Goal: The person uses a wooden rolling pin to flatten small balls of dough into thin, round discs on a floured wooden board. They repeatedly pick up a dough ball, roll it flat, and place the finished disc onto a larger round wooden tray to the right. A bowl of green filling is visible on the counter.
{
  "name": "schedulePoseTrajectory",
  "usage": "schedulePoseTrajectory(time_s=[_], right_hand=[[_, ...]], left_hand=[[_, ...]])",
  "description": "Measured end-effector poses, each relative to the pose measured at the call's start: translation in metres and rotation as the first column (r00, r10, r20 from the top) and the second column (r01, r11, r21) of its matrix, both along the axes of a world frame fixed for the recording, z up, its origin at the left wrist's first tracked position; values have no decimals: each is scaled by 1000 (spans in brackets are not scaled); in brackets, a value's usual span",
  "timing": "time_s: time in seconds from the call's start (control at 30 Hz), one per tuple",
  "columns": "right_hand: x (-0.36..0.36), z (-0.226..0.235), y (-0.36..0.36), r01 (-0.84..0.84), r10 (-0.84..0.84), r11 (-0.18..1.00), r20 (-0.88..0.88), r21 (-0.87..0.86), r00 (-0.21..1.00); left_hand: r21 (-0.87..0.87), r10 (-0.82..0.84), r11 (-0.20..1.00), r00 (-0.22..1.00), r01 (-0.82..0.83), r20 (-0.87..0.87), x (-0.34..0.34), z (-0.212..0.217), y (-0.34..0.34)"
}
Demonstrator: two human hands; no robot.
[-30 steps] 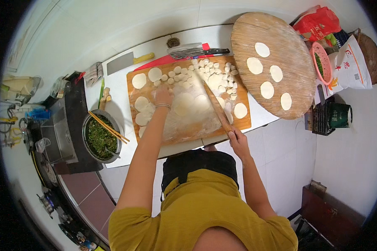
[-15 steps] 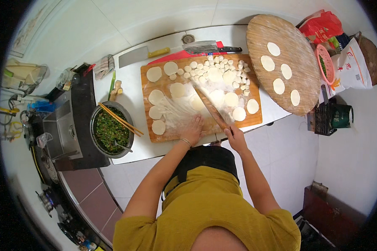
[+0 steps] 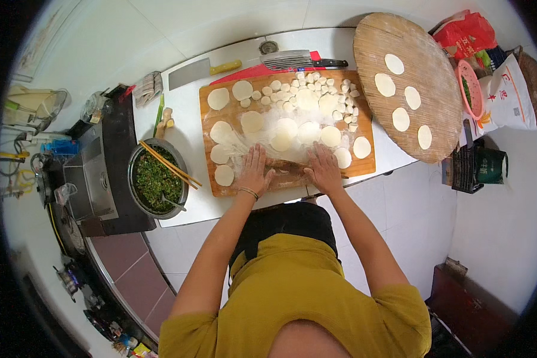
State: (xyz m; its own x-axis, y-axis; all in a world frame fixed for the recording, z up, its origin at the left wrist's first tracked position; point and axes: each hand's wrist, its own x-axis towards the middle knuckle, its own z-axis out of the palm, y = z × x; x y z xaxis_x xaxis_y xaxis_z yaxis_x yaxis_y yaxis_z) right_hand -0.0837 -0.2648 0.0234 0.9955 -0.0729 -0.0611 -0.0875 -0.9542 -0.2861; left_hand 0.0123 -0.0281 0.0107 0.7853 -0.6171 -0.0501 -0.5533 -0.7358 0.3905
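at six o'clock on the wooden board: left hand and right hand over the rolling pin

positions read with the board as dial. pin lies crosswise near the board's front edge, its bare middle showing between the hands. left hand at seven, right hand at five; both spread flat with palms down, fingers pointing roughly toward twelve, neither curled round the wood nor pinching anything. whether any dough sits under the pin cannot be made out; hands and flour hide the contact.

surroundings: loose flour just beyond the left fingertips; flattened rounds around the middle and down the nine o'clock side, one close beyond the right hand; small dough pieces crowded toward one. off the board, a round wooden tray at two bears five more rounds; a bowl of chopped green filling at eight has chopsticks laid across it; a cleaver at ten.

technique, my judgement: open palms suit rolling here. load both sides equally so the pin stays level, keep thumbs clear of its underside, use short strokes, and stop short of the nearby rounds, which could crease or stick.
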Motion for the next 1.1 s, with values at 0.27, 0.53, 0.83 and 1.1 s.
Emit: schedulePoseTrajectory(time_s=[0.27, 0.53, 0.83, 1.1], right_hand=[[5, 5, 11, 106, -104, 994, 75, -27, 992], [-25, 14, 19, 31, -32, 998, -9, -45, 999], [-17, 13, -9, 36, -50, 962, 46, 272, 998], [-41, 6, -19, 350, -30, 568, -406, 745, 913]], left_hand=[[56, -8, 998, 995, 14, -99, -5, -1, 9], [274, -85, 951, 974, 141, -209, -32, 26, 27], [-198, 114, 975, 992, -100, 61, 6, 26, -12], [-348, -58, 527, 376, -775, -925, -30, -3, -58]])
